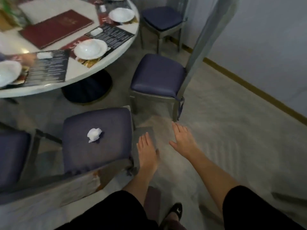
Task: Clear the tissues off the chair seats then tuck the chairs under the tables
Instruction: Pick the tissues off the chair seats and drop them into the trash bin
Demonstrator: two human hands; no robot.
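A crumpled white tissue (94, 134) lies on the purple seat of the nearest chair (106, 146), which stands pulled out from the round white table (79, 75). My left hand (147, 151) hovers open just right of that seat's edge, fingers straight, holding nothing. My right hand (182, 138) is open further right, above the floor. A second purple chair (157, 75) stands beyond my hands, its seat bare, also away from the table.
The table carries white plates (90, 48), dark placemats, a red menu (56, 28) and folded napkins. A third chair (162, 18) stands at the back by the wall, and another seat (11, 156) sits at the left edge. Pale carpet spreads to the right.
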